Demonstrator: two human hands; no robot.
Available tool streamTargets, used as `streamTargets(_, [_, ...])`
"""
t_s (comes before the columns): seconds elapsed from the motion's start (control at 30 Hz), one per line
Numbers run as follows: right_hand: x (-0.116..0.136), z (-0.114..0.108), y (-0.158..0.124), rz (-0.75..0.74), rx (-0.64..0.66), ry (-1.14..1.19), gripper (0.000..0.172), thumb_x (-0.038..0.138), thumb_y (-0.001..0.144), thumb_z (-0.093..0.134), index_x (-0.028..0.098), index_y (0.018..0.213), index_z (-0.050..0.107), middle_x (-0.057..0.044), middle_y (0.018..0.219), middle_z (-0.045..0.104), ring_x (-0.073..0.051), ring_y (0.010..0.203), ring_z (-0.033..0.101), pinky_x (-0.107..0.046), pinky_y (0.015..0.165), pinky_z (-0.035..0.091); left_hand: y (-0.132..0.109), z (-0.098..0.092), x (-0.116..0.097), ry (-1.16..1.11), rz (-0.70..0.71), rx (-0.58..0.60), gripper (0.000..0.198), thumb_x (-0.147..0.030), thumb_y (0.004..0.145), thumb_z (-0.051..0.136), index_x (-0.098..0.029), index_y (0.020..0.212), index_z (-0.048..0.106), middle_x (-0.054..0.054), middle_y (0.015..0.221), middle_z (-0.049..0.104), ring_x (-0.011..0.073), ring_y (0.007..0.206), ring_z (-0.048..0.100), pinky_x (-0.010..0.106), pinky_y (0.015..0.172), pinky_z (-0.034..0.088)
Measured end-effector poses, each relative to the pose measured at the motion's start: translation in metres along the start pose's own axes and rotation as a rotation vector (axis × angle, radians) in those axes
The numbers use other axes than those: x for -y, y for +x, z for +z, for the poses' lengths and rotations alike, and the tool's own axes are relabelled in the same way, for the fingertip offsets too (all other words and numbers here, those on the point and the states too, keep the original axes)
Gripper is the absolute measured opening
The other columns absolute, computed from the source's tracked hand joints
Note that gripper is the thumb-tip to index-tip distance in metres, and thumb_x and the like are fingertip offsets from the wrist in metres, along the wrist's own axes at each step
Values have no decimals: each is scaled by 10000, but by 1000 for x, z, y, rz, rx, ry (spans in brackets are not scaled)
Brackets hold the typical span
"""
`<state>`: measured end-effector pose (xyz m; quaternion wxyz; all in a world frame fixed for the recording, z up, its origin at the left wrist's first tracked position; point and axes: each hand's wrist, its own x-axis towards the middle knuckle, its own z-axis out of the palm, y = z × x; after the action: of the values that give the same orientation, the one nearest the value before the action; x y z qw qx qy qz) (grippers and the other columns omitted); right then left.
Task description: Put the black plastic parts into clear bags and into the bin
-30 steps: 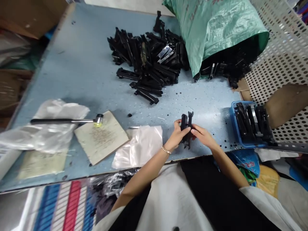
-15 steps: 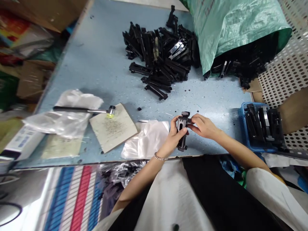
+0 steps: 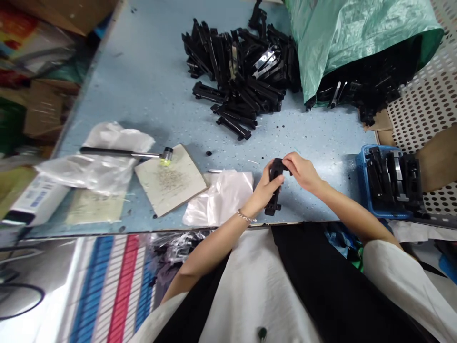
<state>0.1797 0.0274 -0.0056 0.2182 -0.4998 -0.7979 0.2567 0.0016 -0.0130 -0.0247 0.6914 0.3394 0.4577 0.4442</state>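
My left hand (image 3: 266,188) is wrapped round a long black plastic part (image 3: 274,197) above the front edge of the table. The part has a slot along it and stubs at both ends. At its far end, the fingertips of my right hand (image 3: 302,172) pinch a small dark projection on the right side; whether that is a separate piece I cannot tell. Similar black parts lie in a large pile (image 3: 239,76) beyond my hands. A flat clear plastic bag (image 3: 221,197) rests to the left of my left hand.
A hammer (image 3: 143,154) lies across a crumpled bag (image 3: 107,143) and a pale square slab (image 3: 171,181). At the back right a green sack (image 3: 342,43) spills black parts. A blue basket (image 3: 364,181) of parts sits on the right, near a perforated panel (image 3: 410,109).
The black part has been turned in my left hand, so a darker face with a slot shows. My right fingers have moved up to its far end. The view has shifted slightly.
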Motion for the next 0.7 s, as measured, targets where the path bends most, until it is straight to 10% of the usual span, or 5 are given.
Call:
streamTargets(0.2, [19,27,-50,-257,130,-83,356,548,1009,482,231,982,642,-67,846,643,-223,809,623,-376,727,503,11,-4,-11,-64,-48,-40,695,-507,815,759,-240,1358,414,-41,824,593,79,586,568,208,547,461])
streamTargets(0.47, [4,34,-58,-191,191,15,262,446,1021,483,273,916,650,-49,807,617,-235,779,632,-388,675,518,16,15,6,-92,-132,-77,659,-479,804,772,-243,1311,424,-47,823,582,81,558,577,223,542,488])
streamTargets(0.7, [32,-12,25,-121,194,64,204,381,1026,483,247,995,634,-32,866,690,-201,761,631,-337,723,479,46,27,42,174,70,-93,159,-335,880,638,-180,902,612,36,841,660,204,851,646,345,802,544])
